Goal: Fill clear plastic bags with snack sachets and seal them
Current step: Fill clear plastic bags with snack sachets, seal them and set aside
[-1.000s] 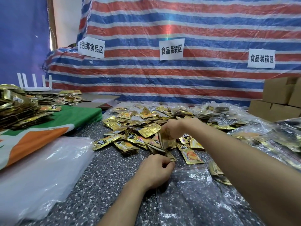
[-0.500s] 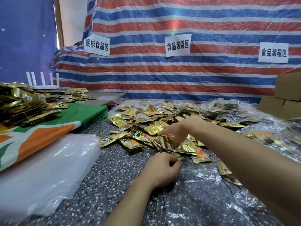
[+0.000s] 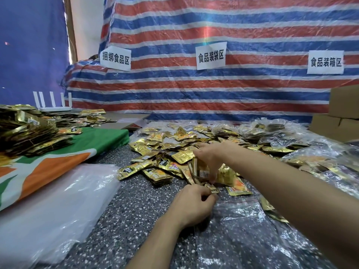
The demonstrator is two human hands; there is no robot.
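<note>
Barely anything moved: sachet bundle still stands on edge, long axis upright, clamped in right hand grip, just far of left hand. Its curled grip seems to pinch clear bag mouth. Bag lies flat on counter, near-right of bundle; loose sachets beyond.

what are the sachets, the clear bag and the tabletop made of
Sachets: likely metallised foil film, glossy; gold faces glint and crease sharply.
Bag: thin clear plastic, shiny; the speckles show through and wrinkles catch light.
Tabletop: looks like terrazzo or speckled stone, or a laminate copy; dark grey with pale flecks, dull sheen.
</note>
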